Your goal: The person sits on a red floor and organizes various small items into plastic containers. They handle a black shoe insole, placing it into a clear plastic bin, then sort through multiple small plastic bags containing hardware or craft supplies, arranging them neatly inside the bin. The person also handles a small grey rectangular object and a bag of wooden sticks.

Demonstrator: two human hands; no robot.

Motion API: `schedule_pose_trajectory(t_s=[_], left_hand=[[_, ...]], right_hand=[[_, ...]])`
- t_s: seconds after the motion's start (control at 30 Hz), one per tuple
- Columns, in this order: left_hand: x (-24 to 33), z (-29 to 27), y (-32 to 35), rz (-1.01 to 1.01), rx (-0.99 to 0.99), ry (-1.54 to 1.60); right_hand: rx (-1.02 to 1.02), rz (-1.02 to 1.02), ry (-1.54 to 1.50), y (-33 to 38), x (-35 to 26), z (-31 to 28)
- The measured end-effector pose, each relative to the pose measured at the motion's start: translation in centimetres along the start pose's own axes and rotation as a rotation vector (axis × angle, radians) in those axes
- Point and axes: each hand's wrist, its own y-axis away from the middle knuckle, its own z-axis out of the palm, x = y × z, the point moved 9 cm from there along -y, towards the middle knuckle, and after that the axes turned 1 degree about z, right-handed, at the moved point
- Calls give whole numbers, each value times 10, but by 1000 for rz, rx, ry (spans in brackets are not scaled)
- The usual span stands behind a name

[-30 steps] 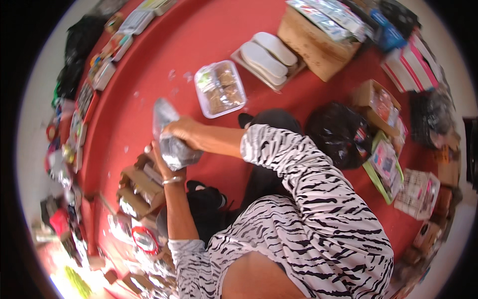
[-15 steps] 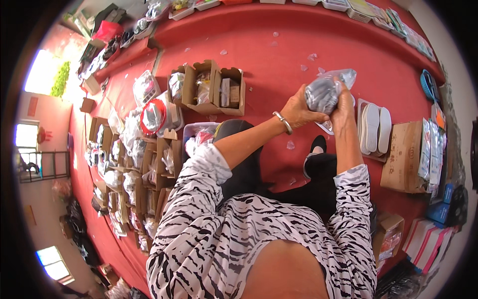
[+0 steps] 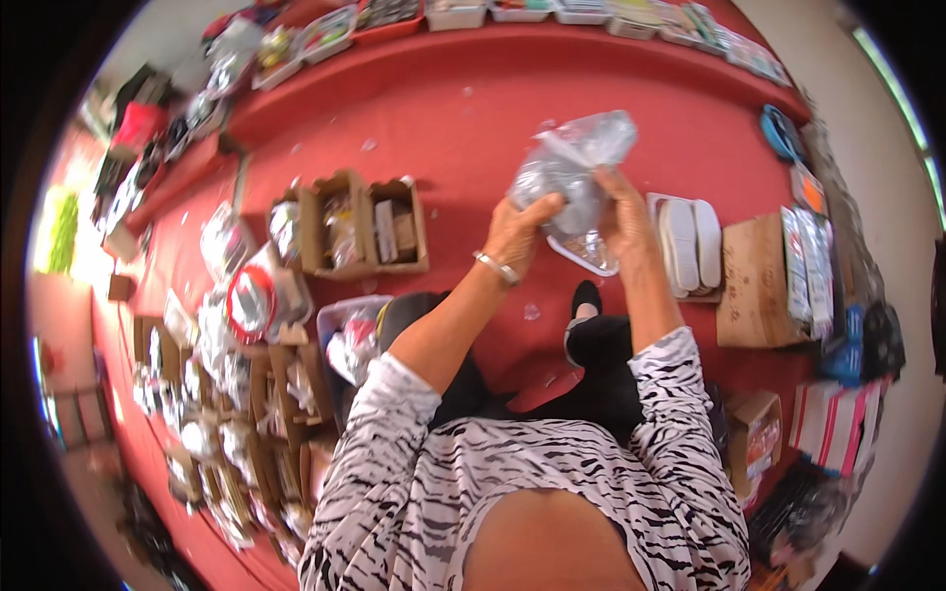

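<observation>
A clear plastic bag (image 3: pixel 564 179) with something grey inside is held up in front of me; its contents are too blurred to name. My left hand (image 3: pixel 522 229) grips the bag's lower left side, the thumb pressed against it, and a silver bangle circles that wrist. On the other side, my right hand (image 3: pixel 625 212) holds the bag with bent fingers near its upper edge. Below the bag, partly hidden by it and the right hand, lies a white-rimmed tray (image 3: pixel 603 272) with small clear pieces in it.
Pale insoles (image 3: pixel 680 246) lie in a tray on the right, beside a cardboard box (image 3: pixel 757 281). Open cartons (image 3: pixel 340 225) stand to the left, with several packed boxes and bags behind. A red ledge (image 3: pixel 512 49) bearing plastic trays runs along the far side.
The bag looks looser and more spread than before, its top billowing upward. My hands sit a little farther apart. The whole view has shifted, so surroundings appear farther left.
</observation>
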Motion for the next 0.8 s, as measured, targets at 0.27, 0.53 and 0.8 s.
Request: schedule_pose_trajectory(t_s=[0.27, 0.53, 0.8], left_hand=[[-13, 8, -2, -72, -117, 138], [9, 30, 6, 93, -317, -27], [-21, -43, -2, -257, 154, -198]], right_hand=[[-68, 57, -19, 6, -1, 22], [-177, -34, 42, 13, -12, 17], [-60, -52, -359, -18, -25, -31]])
